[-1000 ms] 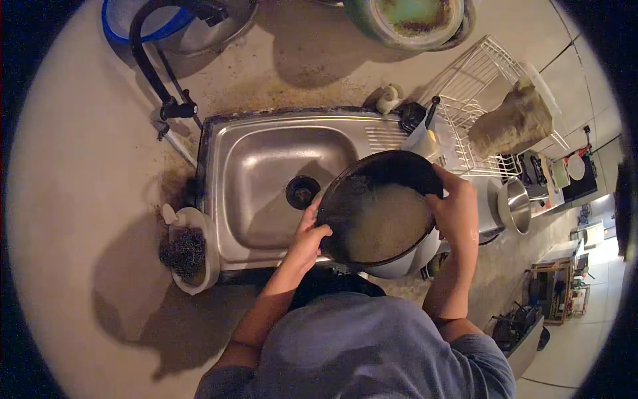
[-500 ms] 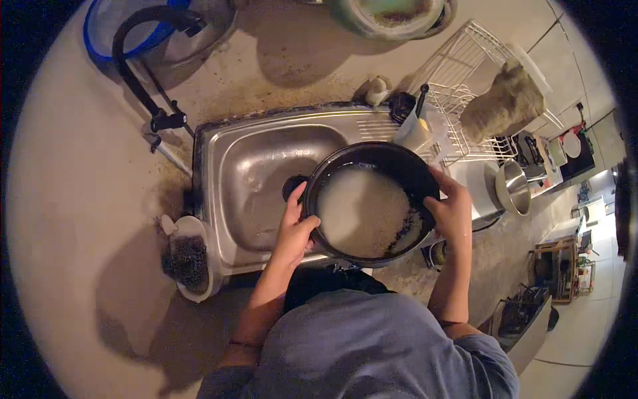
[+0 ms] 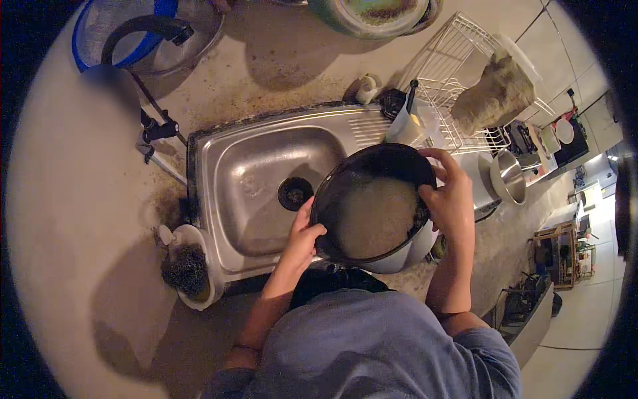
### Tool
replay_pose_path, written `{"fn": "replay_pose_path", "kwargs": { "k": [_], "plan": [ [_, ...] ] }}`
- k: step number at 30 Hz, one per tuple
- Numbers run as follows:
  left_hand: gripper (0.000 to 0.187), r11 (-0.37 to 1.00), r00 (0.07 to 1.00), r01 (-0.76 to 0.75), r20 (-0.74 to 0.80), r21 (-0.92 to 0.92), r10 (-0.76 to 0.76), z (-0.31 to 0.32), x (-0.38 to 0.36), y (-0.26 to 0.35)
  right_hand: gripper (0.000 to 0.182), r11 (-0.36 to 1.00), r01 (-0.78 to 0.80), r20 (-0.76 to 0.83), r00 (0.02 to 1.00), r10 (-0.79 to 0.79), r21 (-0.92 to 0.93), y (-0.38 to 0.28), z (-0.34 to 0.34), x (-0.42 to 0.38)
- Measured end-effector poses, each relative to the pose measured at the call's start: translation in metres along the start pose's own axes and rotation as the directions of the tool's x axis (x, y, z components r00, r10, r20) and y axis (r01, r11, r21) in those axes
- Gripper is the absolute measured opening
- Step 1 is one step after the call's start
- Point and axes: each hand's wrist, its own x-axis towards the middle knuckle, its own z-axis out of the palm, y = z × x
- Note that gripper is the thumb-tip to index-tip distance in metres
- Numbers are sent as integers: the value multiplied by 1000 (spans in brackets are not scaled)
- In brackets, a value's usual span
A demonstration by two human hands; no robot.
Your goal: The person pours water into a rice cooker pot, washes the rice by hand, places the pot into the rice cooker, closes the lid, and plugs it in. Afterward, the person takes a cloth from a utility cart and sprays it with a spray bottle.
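Observation:
A round cooking pot (image 3: 332, 174), black inside and pale grey outside, is held up over the right part of the sink, close to my body. Cloudy liquid (image 3: 379, 216) lies in it, with what looks like pale grains beneath. On the left rim, my left hand (image 3: 300, 243) grips with the thumb over the edge. My right hand (image 3: 452, 196) is closed on the right rim. The pot tilts toward the left, and its outer wall shows at the lower right. Left of it, the steel sink (image 3: 229, 179) has its dark drain (image 3: 295, 193) in view.
A black faucet (image 3: 143, 26) rises behind the sink's left corner. White wire dish rack (image 3: 458, 83) with a cloth (image 3: 495, 96) stands at the right. A steel bowl (image 3: 508, 176) is beyond it. At the left hangs a holder with a dark scrubber (image 3: 186, 271).
The pot has tipped to the left, so its right outer wall shows more and the liquid looks darker. More of the drain is visible. Both hands keep their hold.

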Motion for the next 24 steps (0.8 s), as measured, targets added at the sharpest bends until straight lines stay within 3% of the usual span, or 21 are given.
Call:
{"fn": "replay_pose_path", "kwargs": {
  "k": [8,10,14,17,18,21,22,24],
  "plan": [
    [72,999,1000,-11,18,-30,11,-3,-2,11,51,993,-107,29,994,106,44,-5,-1,-2],
    [72,1000,999,22,-25,14,-21,-2,-7,23,53,992,8,12,1000,-9,126,29,3,3],
    [75,985,994,-92,-52,144,100,16,-16,53,54,977,-6,30,1000,-1,215,65,7,-1],
    [75,952,990,-139,0,272,144,19,-16,65,57,939,106,-38,994,-98,329,87,16,-8],
    [75,933,990,-138,7,332,144,22,-17,70,61,898,-43,32,999,32,439,81,13,-14],
    [74,893,950,-312,90,324,299,29,-8,64,64,874,-53,-52,995,89,483,103,15,-21],
    [73,893,966,-258,92,369,241,45,-16,78,63,820,-117,-26,987,159,560,102,10,-26],
    [72,879,966,-260,108,400,237,62,-17,79,62,784,-77,-53,989,138,616,116,2,-33]
  ]
}}
